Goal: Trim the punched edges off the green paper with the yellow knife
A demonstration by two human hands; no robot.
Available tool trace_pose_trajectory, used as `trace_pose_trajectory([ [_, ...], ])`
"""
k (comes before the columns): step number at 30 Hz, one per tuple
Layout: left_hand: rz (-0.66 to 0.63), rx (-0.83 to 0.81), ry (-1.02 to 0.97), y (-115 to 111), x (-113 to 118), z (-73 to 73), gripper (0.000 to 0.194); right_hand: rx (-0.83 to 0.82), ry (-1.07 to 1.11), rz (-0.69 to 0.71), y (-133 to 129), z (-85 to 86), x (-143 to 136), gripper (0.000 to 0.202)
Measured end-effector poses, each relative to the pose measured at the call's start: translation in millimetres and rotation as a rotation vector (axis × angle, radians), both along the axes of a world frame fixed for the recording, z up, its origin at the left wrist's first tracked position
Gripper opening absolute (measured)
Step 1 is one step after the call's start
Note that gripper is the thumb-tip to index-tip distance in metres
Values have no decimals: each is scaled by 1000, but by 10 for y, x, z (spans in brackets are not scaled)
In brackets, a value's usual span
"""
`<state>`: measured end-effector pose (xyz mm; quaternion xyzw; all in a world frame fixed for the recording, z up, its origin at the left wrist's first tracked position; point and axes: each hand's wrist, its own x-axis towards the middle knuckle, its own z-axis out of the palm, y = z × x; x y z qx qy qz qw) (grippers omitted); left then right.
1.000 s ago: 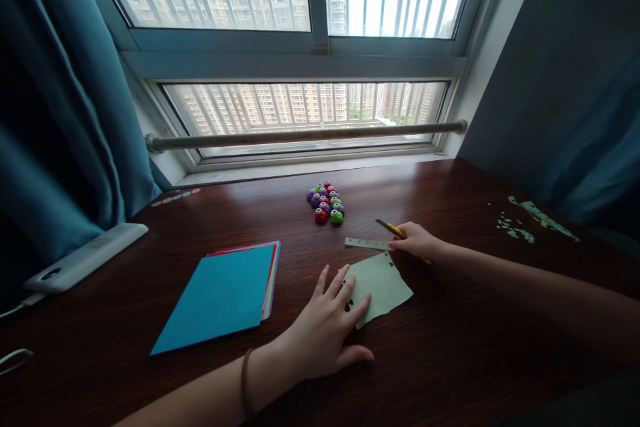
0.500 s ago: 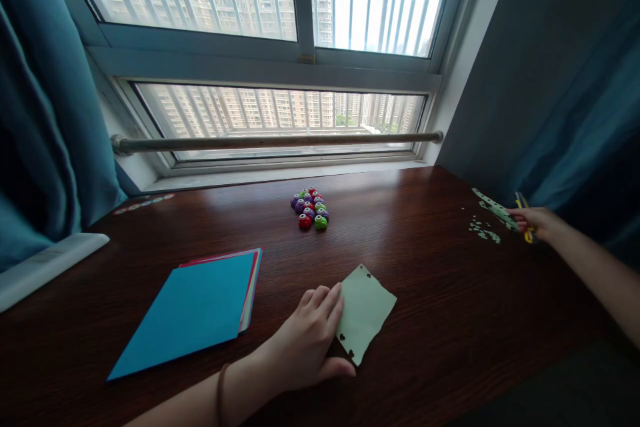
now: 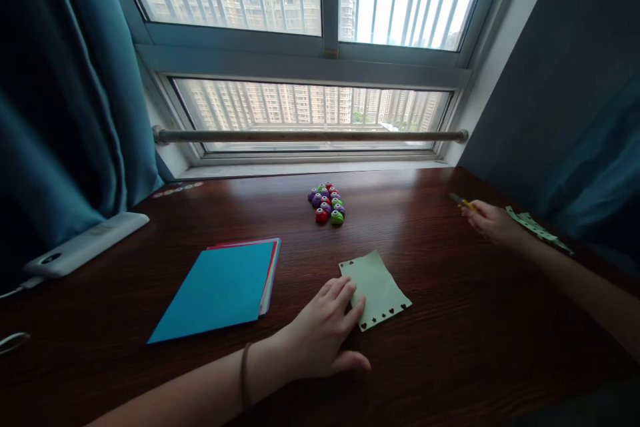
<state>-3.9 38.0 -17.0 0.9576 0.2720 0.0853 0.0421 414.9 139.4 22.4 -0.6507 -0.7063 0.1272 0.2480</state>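
Observation:
My left hand lies flat with fingers spread, its fingertips on the left part of a pale green sheet of paper. Small heart and star holes run along that sheet's near and far edges. Far off to the right, my right hand is closed around yellow-handled scissors, whose tip points left over the table. Behind the right wrist lie pale green punched paper strips, partly covered by the forearm. A stack of coloured paper, blue on top, sits left of my left hand.
Several small round red, purple and green pieces cluster mid-table. A long white device with a cable is at the left, near a blue curtain. A metal rail crosses the window behind the brown table.
My right hand has moved left with the scissors, away from the green strips, which now lie on the table. The green sheet has turned under my left hand. The view has shifted left.

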Motion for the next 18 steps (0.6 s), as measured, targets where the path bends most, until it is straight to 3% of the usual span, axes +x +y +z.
trace_pose_trajectory([
  [3, -15, -6, 7, 6, -7, -15, 80, -40, -177, 391, -183, 86, -965, 29],
  [7, -24, -15, 14, 3, -14, -22, 75, -18, -447, 651, -316, 46, -1766, 25],
  [11, -2, -16, 8, -10, -9, -28, 59, -13, -591, 733, -247, -109, -2042, 27],
  [15, 28, -7, -3, -27, 6, -41, 36, -39, -667, 742, -186, -205, -2119, 27],
  [18, 70, -22, -13, -32, 11, -29, 30, -27, -683, 733, -184, -220, -2148, 27],
])
